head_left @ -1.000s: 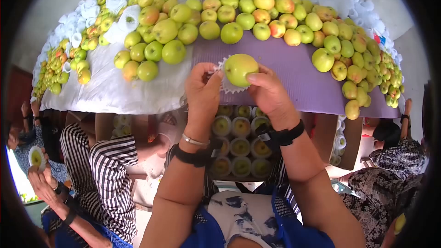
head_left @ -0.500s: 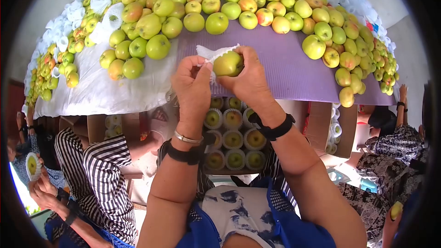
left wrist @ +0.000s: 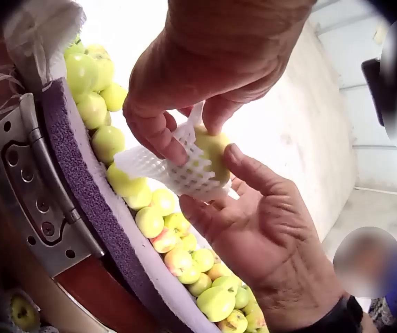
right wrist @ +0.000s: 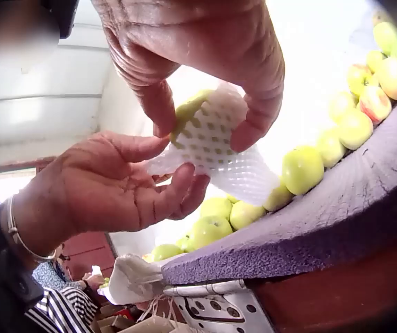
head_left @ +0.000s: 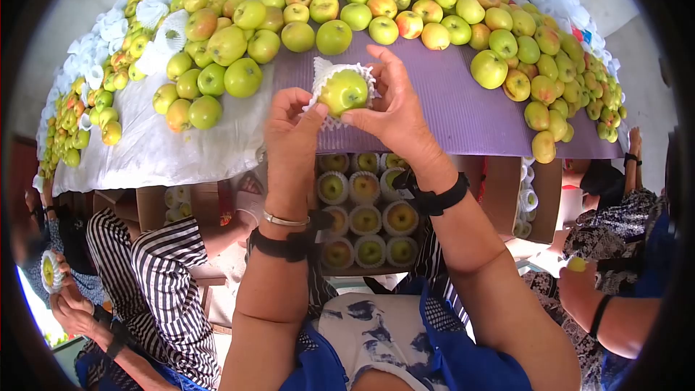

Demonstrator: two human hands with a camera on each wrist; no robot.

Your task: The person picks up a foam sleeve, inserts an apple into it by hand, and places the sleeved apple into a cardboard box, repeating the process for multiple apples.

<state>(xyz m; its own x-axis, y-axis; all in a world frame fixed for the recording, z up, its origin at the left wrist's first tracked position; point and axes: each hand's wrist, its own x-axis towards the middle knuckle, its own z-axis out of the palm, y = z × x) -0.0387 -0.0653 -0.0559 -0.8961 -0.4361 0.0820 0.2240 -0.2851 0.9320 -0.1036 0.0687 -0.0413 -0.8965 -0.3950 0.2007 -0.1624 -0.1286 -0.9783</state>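
Note:
A yellow-green apple (head_left: 344, 91) sits partly inside a white foam net (head_left: 323, 71), held up over the purple mat between both hands. My left hand (head_left: 291, 124) pinches the net's edge, its thumb against the apple's near left side. From the other side my right hand (head_left: 399, 110) holds the apple in its net, thumb at the lower side and fingers curved around the far side. In the left wrist view the net (left wrist: 197, 179) wraps one side of the fruit and its loose end sticks out. The right wrist view shows the net (right wrist: 219, 132) stretched over most of the apple.
Loose apples (head_left: 242, 77) are heaped across the table's far side, on a purple mat (head_left: 463, 119) and a white cover (head_left: 137, 146). Foam nets (head_left: 112, 29) pile behind them. Below the table edge stands a box of netted apples (head_left: 365, 219). Other people sit at both sides.
The apple was bare in front of the net a second ago; the net now surrounds its sides. The right hand's fingers have spread and shifted around the net. The hands moved slightly left.

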